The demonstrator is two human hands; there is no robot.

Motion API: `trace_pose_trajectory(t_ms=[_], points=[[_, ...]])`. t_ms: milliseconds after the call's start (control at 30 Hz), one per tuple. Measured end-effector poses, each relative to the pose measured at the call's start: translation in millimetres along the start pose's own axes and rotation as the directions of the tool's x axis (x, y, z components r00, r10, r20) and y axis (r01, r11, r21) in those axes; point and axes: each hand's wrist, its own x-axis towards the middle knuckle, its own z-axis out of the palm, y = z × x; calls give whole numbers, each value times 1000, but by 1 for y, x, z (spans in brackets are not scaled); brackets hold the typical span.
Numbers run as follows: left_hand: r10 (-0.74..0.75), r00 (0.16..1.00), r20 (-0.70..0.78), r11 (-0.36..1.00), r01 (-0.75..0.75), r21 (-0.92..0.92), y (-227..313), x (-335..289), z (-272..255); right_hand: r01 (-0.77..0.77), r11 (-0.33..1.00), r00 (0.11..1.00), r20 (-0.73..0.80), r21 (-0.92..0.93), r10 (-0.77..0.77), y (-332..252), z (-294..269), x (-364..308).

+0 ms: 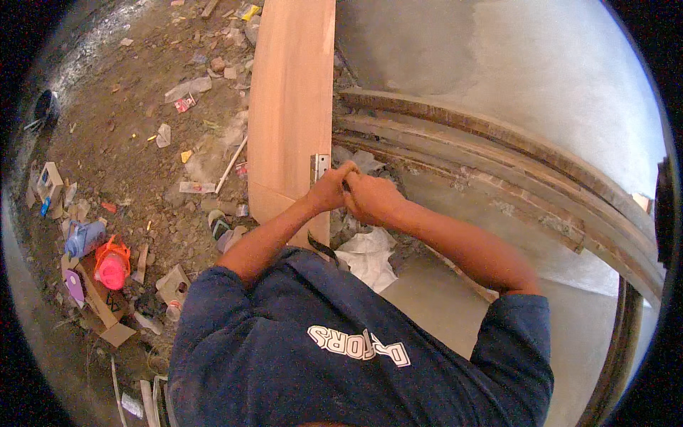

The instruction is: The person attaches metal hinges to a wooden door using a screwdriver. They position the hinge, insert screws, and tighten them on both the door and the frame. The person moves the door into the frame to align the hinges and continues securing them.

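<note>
A long reddish-brown wooden board (292,92) runs away from me, with a metal hinge (321,164) at its right edge. Just below the hinge, my left hand (329,191) is closed at the board's edge, its fingers meeting those of the other hand. My right hand (376,201) is curled into a grip against it. A small dark bit shows between the two hands; what they hold is mostly hidden, and I cannot tell its kind. A dark curved strip (323,246) lies near the board's near end, beside my shirt.
Long wooden beams (498,135) lean along the grey wall at right. A white sack (370,255) lies below my hands. At left, rubble-strewn ground carries a cardboard box (107,313), an orange-and-pink bag (112,265), a blue jug (85,237) and a thin white stick (231,165).
</note>
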Motion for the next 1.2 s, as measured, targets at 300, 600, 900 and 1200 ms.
trace_pose_trajectory(t_ms=[300,600,900,1200], points=[[77,934,-350,976,0,216,-7,-14,41,307,911,952,75,-276,-298,28,10,10],[56,998,36,998,-56,6,-9,9,3,74,987,989,-137,144,-54,37,36,35],[63,967,-245,896,54,440,-1,-46,-32,57,994,991,125,-94,-45,23,34,2],[-757,653,5,598,696,-397,-20,-30,-50,195,860,926,-377,471,-4,67,124,1]])
